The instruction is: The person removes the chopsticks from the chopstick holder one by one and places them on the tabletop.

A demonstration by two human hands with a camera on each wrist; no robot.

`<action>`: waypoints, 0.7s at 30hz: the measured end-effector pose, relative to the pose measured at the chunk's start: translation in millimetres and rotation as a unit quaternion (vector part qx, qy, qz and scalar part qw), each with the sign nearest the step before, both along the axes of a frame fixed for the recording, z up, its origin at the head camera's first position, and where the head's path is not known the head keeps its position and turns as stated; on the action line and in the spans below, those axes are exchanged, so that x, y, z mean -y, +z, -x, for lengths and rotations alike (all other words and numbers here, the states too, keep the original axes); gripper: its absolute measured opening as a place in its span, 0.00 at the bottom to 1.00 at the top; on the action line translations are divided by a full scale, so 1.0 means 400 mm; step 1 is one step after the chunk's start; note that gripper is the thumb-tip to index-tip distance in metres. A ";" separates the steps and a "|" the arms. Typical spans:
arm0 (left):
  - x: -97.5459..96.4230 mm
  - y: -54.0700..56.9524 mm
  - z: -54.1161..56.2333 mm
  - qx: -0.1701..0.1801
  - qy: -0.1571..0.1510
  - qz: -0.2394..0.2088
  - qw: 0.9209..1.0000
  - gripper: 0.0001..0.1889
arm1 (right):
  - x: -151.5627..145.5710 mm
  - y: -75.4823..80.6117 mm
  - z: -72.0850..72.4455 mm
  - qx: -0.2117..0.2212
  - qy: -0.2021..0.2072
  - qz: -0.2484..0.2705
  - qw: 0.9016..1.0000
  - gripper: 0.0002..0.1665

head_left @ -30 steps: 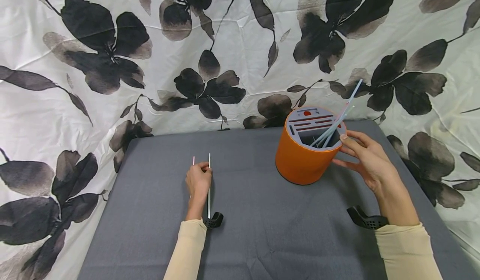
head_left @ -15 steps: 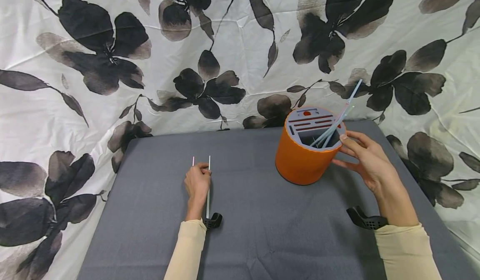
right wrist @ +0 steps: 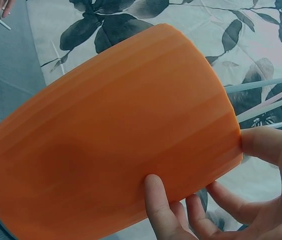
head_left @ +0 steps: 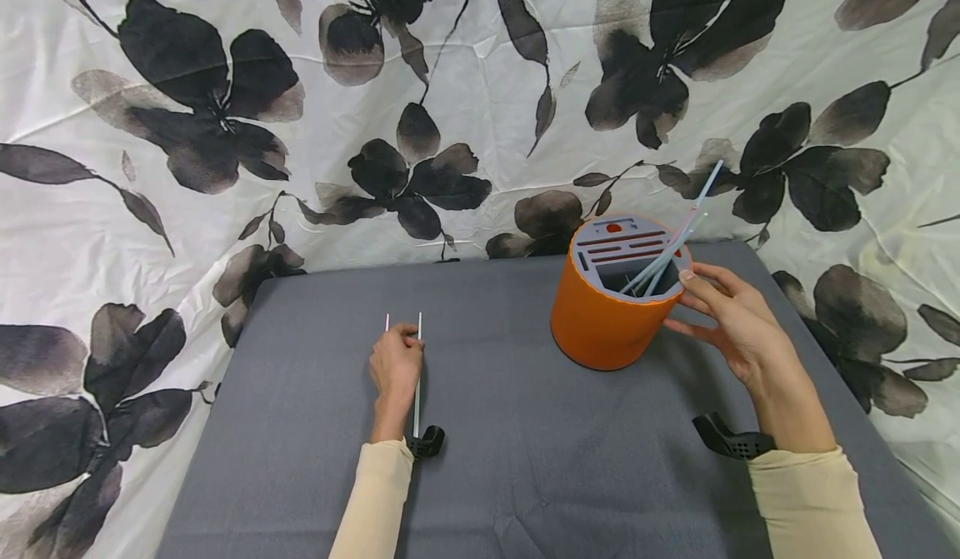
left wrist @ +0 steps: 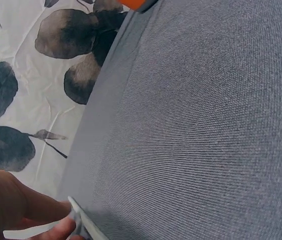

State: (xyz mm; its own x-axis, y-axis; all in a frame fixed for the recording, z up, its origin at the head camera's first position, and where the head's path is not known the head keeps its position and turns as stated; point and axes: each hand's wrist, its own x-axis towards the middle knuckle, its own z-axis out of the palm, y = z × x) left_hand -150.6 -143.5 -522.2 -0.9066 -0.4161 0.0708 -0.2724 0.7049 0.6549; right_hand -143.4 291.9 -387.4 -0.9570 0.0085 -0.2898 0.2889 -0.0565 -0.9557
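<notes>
On the left of the table, my left hand (head_left: 396,365) pinches a thin pale straw (head_left: 417,405) between thumb and fingers. The tip of a pink straw (head_left: 387,322) sticks out past the other side of that hand; the rest of it is hidden. In the left wrist view, the pale straw (left wrist: 88,223) shows at the fingertips. An orange cylindrical desk organizer (head_left: 603,326) with a grey slotted top stands upright at the right. My right hand (head_left: 738,321) holds its right side, thumb at the rim and fingers against the wall. Several blue and pink straws (head_left: 663,263) lean inside its large compartment.
A grey cloth covers the table (head_left: 510,442). Behind it hangs a white curtain (head_left: 517,109) with dark flowers, close to the organizer's far side. A black band with a camera mount (head_left: 427,441) sits on each wrist.
The pale straw's far tip has dropped slightly beside my left hand. Both hands stay almost in place, and the organizer has not moved.
</notes>
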 end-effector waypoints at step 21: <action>-0.165 0.140 0.011 -0.145 -0.163 -0.013 0.976 0.11 | 0.000 0.001 -0.002 -0.003 -0.001 0.002 1.000 0.36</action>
